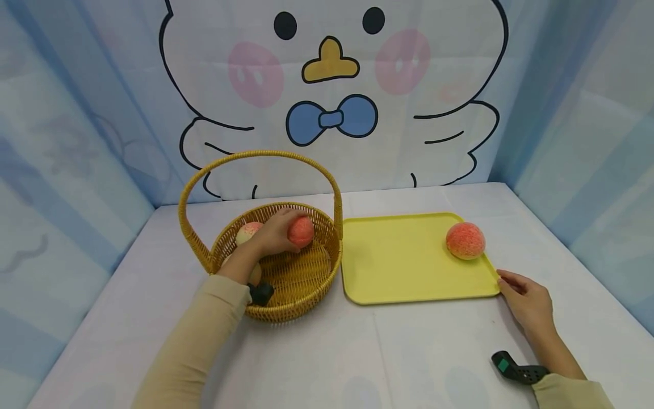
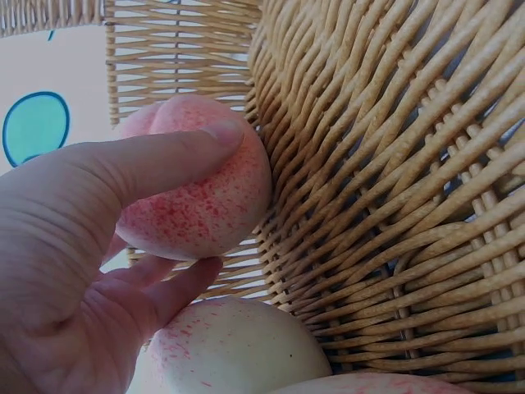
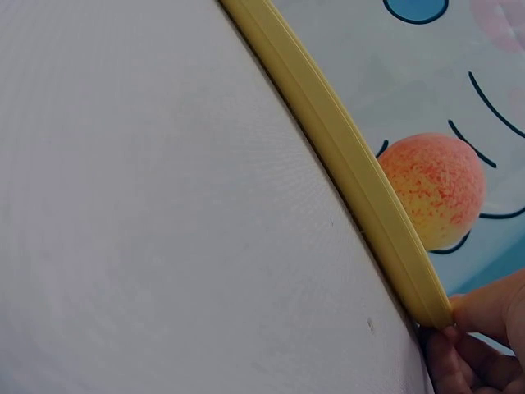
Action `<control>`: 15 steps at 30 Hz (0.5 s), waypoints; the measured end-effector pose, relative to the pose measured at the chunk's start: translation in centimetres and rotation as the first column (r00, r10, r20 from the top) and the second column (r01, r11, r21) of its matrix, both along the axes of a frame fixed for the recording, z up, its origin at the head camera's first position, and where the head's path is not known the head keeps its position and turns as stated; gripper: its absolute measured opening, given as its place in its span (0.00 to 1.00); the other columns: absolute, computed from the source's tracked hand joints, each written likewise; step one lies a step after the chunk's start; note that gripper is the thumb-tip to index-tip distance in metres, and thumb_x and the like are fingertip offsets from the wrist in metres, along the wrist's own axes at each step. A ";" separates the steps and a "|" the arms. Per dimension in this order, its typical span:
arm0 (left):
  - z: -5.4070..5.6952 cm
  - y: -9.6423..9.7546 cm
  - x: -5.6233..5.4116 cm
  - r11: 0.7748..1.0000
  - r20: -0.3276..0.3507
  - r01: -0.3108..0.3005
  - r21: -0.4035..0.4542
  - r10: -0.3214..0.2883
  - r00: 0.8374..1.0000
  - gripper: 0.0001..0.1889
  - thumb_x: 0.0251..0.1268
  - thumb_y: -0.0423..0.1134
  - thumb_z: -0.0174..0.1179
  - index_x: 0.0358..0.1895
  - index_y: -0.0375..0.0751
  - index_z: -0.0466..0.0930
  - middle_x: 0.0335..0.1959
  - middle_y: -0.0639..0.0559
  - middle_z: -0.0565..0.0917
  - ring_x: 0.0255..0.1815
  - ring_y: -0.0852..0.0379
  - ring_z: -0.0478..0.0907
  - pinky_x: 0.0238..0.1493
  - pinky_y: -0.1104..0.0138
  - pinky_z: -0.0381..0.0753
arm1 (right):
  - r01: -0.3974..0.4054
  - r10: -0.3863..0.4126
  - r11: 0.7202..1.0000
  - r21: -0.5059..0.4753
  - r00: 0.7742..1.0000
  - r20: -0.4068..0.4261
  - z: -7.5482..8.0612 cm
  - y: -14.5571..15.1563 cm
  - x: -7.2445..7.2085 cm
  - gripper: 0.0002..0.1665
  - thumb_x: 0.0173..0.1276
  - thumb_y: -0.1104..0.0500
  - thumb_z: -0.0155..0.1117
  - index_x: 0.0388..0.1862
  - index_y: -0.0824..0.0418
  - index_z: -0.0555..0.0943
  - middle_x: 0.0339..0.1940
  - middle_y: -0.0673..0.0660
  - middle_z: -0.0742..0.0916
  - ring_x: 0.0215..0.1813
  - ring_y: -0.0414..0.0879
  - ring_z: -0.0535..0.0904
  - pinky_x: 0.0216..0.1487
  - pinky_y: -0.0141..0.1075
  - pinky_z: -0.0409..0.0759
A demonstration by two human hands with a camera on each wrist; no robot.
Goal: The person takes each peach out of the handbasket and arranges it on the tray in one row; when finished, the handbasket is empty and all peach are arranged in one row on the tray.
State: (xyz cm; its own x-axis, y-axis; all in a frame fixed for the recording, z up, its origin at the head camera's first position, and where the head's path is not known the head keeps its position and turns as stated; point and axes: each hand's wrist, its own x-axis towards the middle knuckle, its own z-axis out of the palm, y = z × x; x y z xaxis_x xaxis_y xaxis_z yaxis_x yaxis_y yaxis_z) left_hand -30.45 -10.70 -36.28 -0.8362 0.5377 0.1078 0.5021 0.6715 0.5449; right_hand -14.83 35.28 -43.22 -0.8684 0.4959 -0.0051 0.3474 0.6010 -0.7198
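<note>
Inside the wicker basket (image 1: 286, 309), my left hand (image 1: 276, 233) grips a pink peach (image 1: 301, 232), thumb over it and fingers beneath in the left wrist view (image 2: 197, 189). Paler peaches lie in the basket under and beside that hand, among them a whitish peach (image 2: 238, 349), partly covered by my arm in the head view. At the right, my right hand (image 1: 528, 304) pinches the near right corner of the yellow tray (image 1: 398, 261) between thumb and fingers. Another peach (image 1: 465, 241) rests on the tray near its right edge.
The basket's tall arched handle (image 1: 265, 153) rises over its rim, around my left forearm. Tray and basket stand side by side on a white-covered table (image 1: 357, 358). A printed curtain (image 1: 332, 165) closes off the back, with blue curtains at both sides.
</note>
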 end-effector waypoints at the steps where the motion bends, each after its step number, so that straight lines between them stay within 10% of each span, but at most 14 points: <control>1: 0.0 0.0 0.0 1.000 0.000 0.000 -0.003 0.000 1.000 0.40 0.40 0.30 0.73 0.64 0.41 0.66 0.60 0.37 0.64 0.57 0.40 0.65 0.51 0.48 0.70 | -0.001 0.001 1.000 -0.002 1.000 0.001 0.0 0.0 0.0 0.25 0.71 0.54 0.49 0.60 0.69 0.71 0.54 0.67 0.77 0.47 0.50 0.70 0.32 0.24 0.67; 15: 0.9 0.3 0.3 0.999 -0.128 0.022 0.048 -0.016 0.992 0.35 0.39 0.39 0.74 0.58 0.43 0.72 0.56 0.44 0.70 0.55 0.47 0.67 0.49 0.52 0.73 | -0.009 0.009 1.000 -0.019 1.000 -0.001 0.2 -0.1 0.2 0.27 0.71 0.52 0.49 0.60 0.69 0.71 0.55 0.68 0.76 0.47 0.51 0.69 0.30 0.22 0.66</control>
